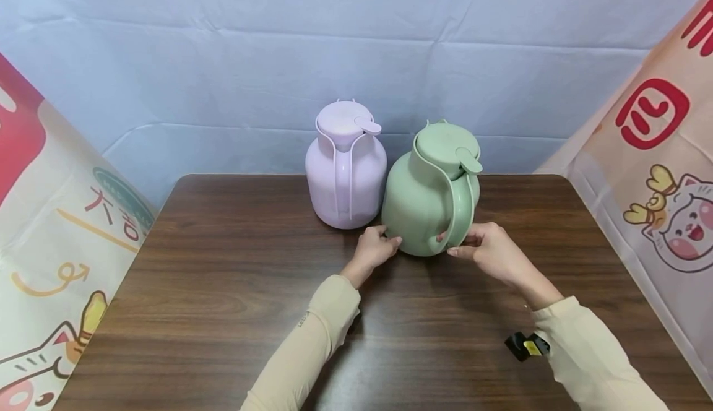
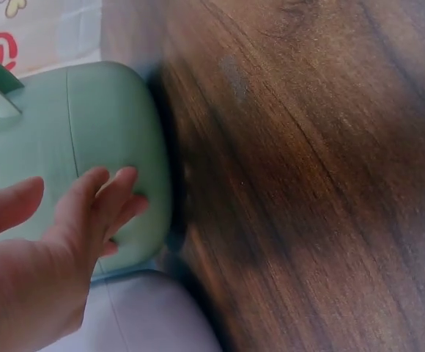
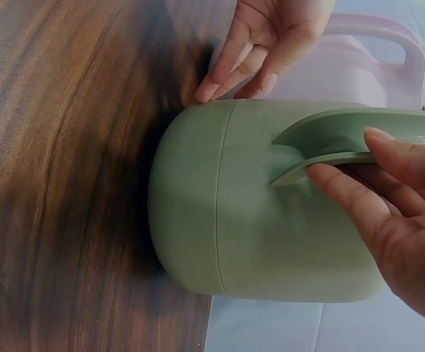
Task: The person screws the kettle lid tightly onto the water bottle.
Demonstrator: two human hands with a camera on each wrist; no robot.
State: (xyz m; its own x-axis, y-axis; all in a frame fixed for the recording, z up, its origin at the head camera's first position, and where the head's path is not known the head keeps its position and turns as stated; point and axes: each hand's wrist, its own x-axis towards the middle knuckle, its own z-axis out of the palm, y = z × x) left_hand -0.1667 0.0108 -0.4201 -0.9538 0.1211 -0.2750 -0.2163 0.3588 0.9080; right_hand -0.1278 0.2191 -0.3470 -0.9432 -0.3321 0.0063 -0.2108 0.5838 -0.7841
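A green thermos jug (image 1: 409, 207) stands at the back of the table, its lid lever and handle facing right and toward me. Close against its left side is a lilac thermos jug (image 1: 364, 194). My left hand (image 1: 372, 250) touches the green jug low on its left side; in the left wrist view its fingers (image 2: 95, 202) lie fairly straight along the base. At the jug's right, my right hand (image 1: 492, 253) pinches the lower part of the handle (image 3: 330, 136) between thumb and fingers. Whether the green jug's base fully rests on the wood cannot be told.
The dark wooden table (image 1: 223, 312) ends just behind the jugs, at a pale cloth backdrop (image 1: 250, 70). Near my right sleeve lies a small black object (image 1: 520, 346) with a yellow patch. Printed cloths (image 1: 629, 169) hang at both sides.
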